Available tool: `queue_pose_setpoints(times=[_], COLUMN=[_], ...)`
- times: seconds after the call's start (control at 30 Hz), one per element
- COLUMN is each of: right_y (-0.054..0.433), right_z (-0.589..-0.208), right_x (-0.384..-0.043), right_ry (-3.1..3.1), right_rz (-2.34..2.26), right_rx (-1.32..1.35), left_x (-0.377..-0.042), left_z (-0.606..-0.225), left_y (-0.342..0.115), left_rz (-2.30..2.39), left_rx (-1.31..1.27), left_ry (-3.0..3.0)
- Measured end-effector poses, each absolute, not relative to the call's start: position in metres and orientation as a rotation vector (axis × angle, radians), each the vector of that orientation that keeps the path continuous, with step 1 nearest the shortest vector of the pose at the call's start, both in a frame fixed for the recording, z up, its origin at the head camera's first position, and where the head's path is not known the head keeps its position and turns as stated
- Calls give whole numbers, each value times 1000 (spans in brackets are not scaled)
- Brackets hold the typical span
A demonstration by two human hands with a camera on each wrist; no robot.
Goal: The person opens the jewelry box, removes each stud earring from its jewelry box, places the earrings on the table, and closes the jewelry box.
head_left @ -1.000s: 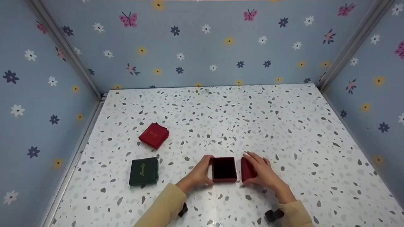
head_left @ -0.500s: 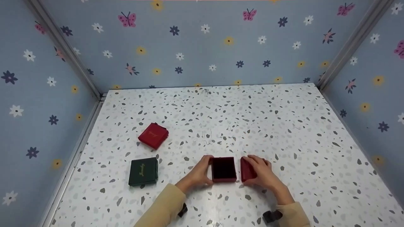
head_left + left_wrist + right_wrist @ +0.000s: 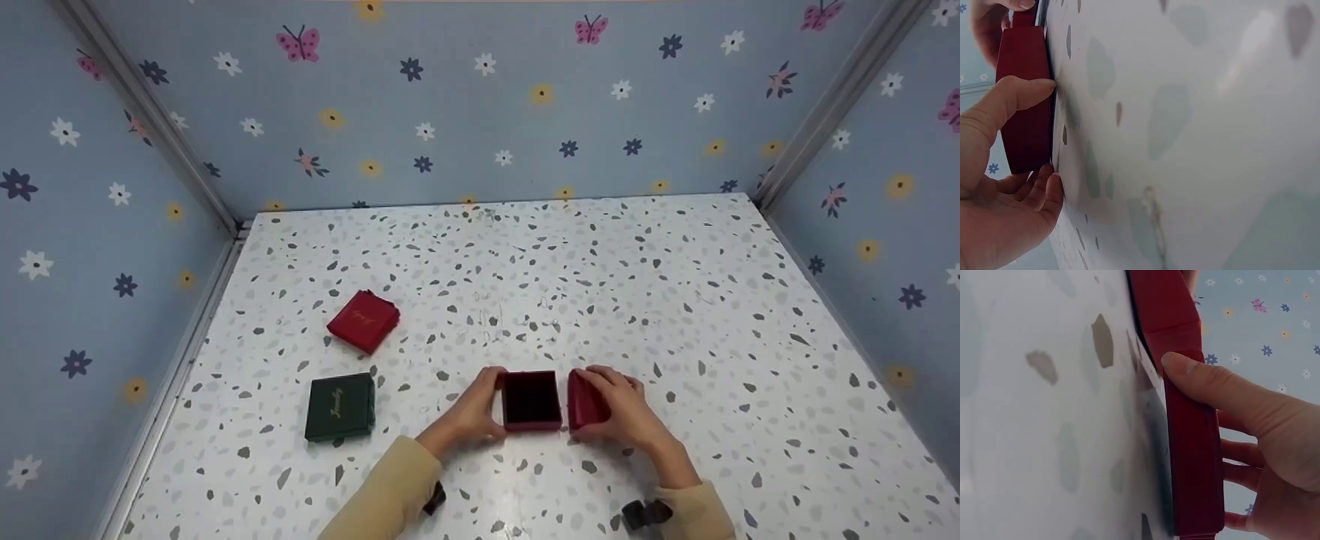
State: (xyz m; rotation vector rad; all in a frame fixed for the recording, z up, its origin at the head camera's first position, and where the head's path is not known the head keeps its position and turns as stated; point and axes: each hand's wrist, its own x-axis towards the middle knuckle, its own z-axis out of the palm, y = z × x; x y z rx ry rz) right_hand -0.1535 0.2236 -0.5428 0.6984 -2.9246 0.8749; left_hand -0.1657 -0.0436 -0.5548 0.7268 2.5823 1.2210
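In the head view, a red jewelry box [image 3: 532, 428] stands on the table with its dark lining facing up. My left hand [image 3: 478, 409] grips its left end, thumb [image 3: 1030, 93] on the near side and fingers at the left end and far corner. Just right of the box, its red lid [image 3: 585, 403] is tipped on edge. My right hand [image 3: 624, 407] holds that lid, the thumb [image 3: 1202, 379] on its near edge and the fingers behind it. From above, a narrow gap separates box and lid; whether a hinge joins them, I cannot tell.
A shut green jewelry box [image 3: 340, 407] lies to the left of my left hand. Behind it is a shut red jewelry box [image 3: 364, 322], turned at an angle. Blue patterned panels [image 3: 480, 105] wall the speckled table [image 3: 675, 300] at the back and both sides.
My right hand and the lid have shifted slightly left, so the gap to the box is narrower. My left hand keeps its place on the box.
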Motion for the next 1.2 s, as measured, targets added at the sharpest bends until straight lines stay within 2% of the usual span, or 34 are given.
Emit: queue_pose_setpoints(times=[0.6,1.2], right_y=[202,166], right_z=[-522,-522], right_x=[-149,-160], right_ry=[-2835,-2834], right_rz=[989,935], right_rx=[893,997], left_x=[-166,-165], left_z=[-556,-556], left_y=[-44,-45], left_rz=[1259,1323], left_rx=[718,757], left_ry=[2569,2539])
